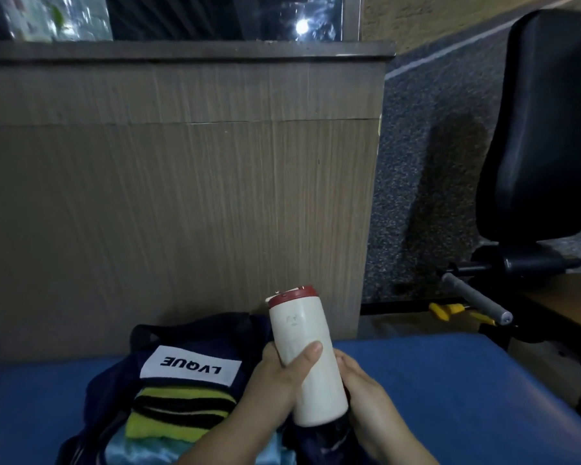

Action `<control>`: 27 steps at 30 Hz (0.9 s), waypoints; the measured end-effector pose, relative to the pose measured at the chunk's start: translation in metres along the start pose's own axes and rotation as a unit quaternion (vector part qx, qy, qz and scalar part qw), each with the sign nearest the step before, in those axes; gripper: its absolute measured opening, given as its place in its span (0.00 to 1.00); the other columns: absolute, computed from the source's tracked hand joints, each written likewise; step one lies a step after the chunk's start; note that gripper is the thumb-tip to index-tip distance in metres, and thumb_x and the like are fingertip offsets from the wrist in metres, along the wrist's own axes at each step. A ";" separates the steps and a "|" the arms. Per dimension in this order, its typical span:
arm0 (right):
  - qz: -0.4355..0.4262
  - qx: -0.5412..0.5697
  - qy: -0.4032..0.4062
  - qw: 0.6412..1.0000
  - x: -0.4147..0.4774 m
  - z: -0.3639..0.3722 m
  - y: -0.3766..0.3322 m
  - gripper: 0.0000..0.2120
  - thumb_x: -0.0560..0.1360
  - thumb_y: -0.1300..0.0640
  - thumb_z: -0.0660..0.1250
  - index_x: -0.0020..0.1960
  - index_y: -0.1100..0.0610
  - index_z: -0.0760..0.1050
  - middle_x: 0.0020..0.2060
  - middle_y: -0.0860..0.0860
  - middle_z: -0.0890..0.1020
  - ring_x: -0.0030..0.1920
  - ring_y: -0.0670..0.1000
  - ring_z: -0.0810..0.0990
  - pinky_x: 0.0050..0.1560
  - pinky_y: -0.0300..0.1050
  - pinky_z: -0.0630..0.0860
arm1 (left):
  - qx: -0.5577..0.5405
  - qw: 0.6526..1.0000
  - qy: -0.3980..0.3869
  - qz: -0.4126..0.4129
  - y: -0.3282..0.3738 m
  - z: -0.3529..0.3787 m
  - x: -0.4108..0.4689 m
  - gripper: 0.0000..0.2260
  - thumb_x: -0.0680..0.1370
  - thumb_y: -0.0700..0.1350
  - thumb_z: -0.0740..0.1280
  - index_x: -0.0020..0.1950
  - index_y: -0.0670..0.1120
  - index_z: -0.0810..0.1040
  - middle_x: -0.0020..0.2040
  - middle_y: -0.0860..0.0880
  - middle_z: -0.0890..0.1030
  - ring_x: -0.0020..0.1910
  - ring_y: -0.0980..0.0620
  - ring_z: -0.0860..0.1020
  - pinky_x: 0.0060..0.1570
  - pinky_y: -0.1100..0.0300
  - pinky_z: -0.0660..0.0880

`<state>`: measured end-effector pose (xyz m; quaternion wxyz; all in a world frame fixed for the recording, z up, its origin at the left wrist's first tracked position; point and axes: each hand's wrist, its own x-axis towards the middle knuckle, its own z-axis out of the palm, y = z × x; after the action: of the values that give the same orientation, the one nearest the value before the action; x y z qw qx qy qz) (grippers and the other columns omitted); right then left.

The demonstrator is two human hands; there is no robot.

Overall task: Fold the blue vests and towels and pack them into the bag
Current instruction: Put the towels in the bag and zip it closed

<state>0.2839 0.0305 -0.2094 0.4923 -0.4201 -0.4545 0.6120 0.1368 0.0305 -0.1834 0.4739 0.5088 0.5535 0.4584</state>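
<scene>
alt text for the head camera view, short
The left hand and right hand hold a white bottle with a red lid above an open navy bag on a blue surface. A yellow-and-black striped towel and pale blue fabric lie in the bag; a wooden panel stands behind.

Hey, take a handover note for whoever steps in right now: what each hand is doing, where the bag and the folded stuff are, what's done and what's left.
Left hand: grips the middle of the white bottle, thumb across its front.
Right hand: curled round the bottle's lower part.
The bottle, with its red lid on, is tilted above the open navy bag on the blue surface.
Done: a folded striped towel lies in the bag on light blue fabric, probably a vest.
Left: probably put the bottle in; no loose vests or towels in view.
</scene>
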 end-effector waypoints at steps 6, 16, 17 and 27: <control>0.069 -0.044 0.001 0.997 0.018 0.000 0.010 0.10 0.76 0.56 0.69 0.56 0.59 0.79 0.47 0.57 0.86 0.50 0.59 0.85 0.59 0.57 0.78 | -0.059 0.997 -0.045 -0.022 0.000 -0.006 0.001 0.30 0.64 0.66 0.75 0.58 0.55 0.70 0.56 0.53 0.81 0.53 0.55 0.81 0.52 0.57 0.78; -0.056 -0.031 0.189 0.980 0.028 -0.020 -0.011 0.15 0.79 0.53 0.66 0.44 0.66 0.78 0.42 0.62 0.85 0.43 0.59 0.83 0.51 0.56 0.79 | 0.028 1.000 0.001 -0.002 -0.003 0.003 0.004 0.31 0.56 0.72 0.71 0.52 0.57 0.70 0.55 0.56 0.80 0.52 0.56 0.80 0.55 0.54 0.77; -0.065 -0.025 0.193 0.979 0.026 -0.022 -0.015 0.14 0.79 0.54 0.66 0.42 0.65 0.78 0.39 0.61 0.85 0.40 0.57 0.82 0.46 0.53 0.79 | 0.058 0.998 0.006 0.000 -0.006 0.003 0.004 0.33 0.55 0.73 0.70 0.52 0.57 0.70 0.54 0.56 0.80 0.52 0.56 0.80 0.57 0.52 0.77; -0.095 0.098 0.180 0.974 0.012 -0.036 -0.046 0.10 0.77 0.56 0.68 0.43 0.62 0.74 0.35 0.62 0.79 0.35 0.55 0.77 0.35 0.43 0.72 | 0.370 0.928 -0.033 0.007 -0.004 0.019 -0.012 0.39 0.56 0.81 0.60 0.57 0.58 0.64 0.54 0.59 0.77 0.52 0.55 0.78 0.54 0.54 0.75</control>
<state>0.3273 0.0522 -0.1737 0.6606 -0.4283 -0.3340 0.5183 0.1551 0.0187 -0.1895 0.2669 0.6668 0.6642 0.2075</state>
